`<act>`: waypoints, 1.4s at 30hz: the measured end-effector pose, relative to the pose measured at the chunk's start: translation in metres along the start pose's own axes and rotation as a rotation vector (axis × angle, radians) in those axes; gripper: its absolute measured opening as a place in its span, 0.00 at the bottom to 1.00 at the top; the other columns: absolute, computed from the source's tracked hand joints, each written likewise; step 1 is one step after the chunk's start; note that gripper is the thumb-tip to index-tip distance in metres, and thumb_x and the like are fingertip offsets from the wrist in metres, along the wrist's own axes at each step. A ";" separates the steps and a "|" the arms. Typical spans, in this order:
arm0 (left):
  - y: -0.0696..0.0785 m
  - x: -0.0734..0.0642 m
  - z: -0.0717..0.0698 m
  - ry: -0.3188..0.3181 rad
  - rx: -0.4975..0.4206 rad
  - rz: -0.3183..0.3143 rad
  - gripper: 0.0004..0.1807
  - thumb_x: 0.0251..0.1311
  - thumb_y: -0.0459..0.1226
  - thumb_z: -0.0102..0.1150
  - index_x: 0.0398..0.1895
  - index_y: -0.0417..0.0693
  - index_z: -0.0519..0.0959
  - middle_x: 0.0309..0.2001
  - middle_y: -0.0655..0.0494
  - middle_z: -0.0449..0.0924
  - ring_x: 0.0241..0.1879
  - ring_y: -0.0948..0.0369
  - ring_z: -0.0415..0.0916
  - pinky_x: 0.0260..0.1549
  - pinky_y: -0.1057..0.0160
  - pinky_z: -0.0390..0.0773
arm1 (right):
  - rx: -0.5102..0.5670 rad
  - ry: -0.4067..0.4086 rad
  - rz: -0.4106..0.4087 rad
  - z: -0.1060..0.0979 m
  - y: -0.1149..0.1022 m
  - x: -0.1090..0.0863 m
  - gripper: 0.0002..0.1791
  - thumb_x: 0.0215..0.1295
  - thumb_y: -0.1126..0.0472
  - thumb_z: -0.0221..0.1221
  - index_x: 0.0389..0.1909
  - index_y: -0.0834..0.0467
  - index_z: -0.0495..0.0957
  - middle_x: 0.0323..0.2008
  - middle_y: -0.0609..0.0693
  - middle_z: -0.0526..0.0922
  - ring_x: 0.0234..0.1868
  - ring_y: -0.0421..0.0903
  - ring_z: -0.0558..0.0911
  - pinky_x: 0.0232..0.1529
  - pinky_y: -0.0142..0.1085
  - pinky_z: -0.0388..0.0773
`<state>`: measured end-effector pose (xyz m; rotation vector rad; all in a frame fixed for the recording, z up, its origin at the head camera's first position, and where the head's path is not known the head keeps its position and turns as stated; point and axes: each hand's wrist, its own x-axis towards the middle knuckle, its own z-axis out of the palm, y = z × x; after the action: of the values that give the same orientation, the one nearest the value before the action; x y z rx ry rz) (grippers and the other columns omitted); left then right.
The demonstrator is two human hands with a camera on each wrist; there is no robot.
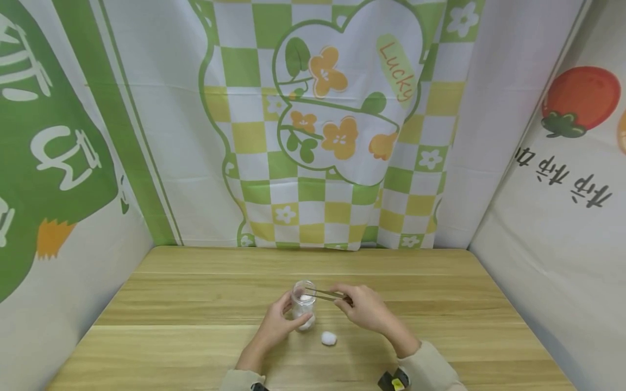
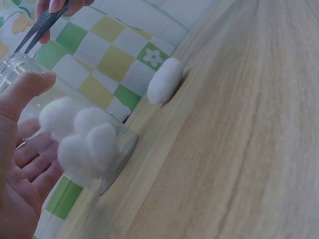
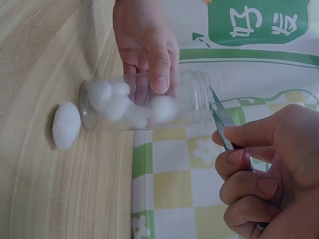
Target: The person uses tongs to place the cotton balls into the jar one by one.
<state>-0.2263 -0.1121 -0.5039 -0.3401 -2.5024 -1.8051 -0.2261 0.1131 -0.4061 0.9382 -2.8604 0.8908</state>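
My left hand (image 1: 275,324) grips a clear open-topped jar (image 3: 189,97) standing on the table, thumb on one side and fingers round the other. Several white cotton balls (image 2: 82,134) lie low in the jar; in the right wrist view one more cotton ball (image 3: 163,109) is higher up, blurred. My right hand (image 1: 365,308) pinches metal tweezers (image 1: 329,296) between thumb and fingers. Their tips reach the jar's mouth, with no ball visible between them. Beside the jar's base, a loose cotton ball (image 1: 329,338) rests on the wood.
The wooden table (image 1: 195,304) spreads out around the jar. A checked, flower-printed cloth (image 1: 313,201) hangs behind it, and printed cloths line the left and right sides. Dark devices (image 1: 393,380) are strapped at the wrists over light sleeves.
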 end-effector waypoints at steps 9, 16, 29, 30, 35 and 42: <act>0.000 -0.001 -0.001 -0.018 -0.008 -0.013 0.41 0.55 0.45 0.67 0.70 0.44 0.62 0.67 0.41 0.70 0.67 0.40 0.67 0.68 0.37 0.66 | 0.014 0.002 0.001 -0.001 0.001 -0.001 0.16 0.68 0.63 0.56 0.55 0.58 0.78 0.19 0.47 0.79 0.18 0.30 0.65 0.16 0.22 0.61; 0.001 -0.001 -0.002 -0.027 -0.020 -0.019 0.39 0.56 0.45 0.67 0.70 0.46 0.63 0.66 0.43 0.72 0.68 0.41 0.66 0.69 0.36 0.65 | 0.020 0.010 -0.004 -0.001 0.001 -0.001 0.16 0.68 0.63 0.56 0.55 0.58 0.78 0.22 0.48 0.82 0.19 0.30 0.67 0.17 0.22 0.64; -0.002 0.000 -0.001 -0.025 -0.004 -0.010 0.42 0.56 0.46 0.67 0.71 0.42 0.60 0.66 0.39 0.71 0.66 0.37 0.66 0.67 0.35 0.66 | 0.060 0.019 0.013 -0.006 0.005 -0.007 0.16 0.68 0.64 0.56 0.55 0.61 0.77 0.19 0.48 0.78 0.17 0.30 0.64 0.16 0.22 0.63; -0.003 0.000 -0.001 -0.026 -0.004 -0.009 0.42 0.56 0.46 0.66 0.71 0.42 0.60 0.66 0.39 0.70 0.67 0.37 0.66 0.67 0.35 0.66 | 0.059 0.021 0.012 -0.006 0.006 -0.007 0.16 0.68 0.64 0.56 0.55 0.61 0.77 0.18 0.48 0.77 0.17 0.29 0.63 0.16 0.22 0.62; -0.003 0.000 -0.001 -0.028 -0.011 -0.007 0.42 0.56 0.46 0.67 0.71 0.42 0.60 0.66 0.39 0.70 0.67 0.38 0.66 0.67 0.36 0.66 | 0.071 0.022 0.012 -0.007 0.008 -0.010 0.16 0.68 0.64 0.56 0.56 0.60 0.77 0.15 0.45 0.72 0.16 0.29 0.60 0.15 0.22 0.59; -0.002 0.000 -0.001 -0.018 -0.018 -0.015 0.43 0.55 0.46 0.67 0.71 0.42 0.61 0.66 0.39 0.70 0.67 0.38 0.67 0.68 0.37 0.66 | 0.076 0.027 0.021 -0.007 0.012 -0.013 0.17 0.67 0.64 0.56 0.56 0.58 0.78 0.14 0.41 0.67 0.15 0.29 0.59 0.15 0.21 0.58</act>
<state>-0.2273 -0.1136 -0.5058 -0.3404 -2.5092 -1.8392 -0.2235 0.1317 -0.4091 0.8971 -2.8374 1.0133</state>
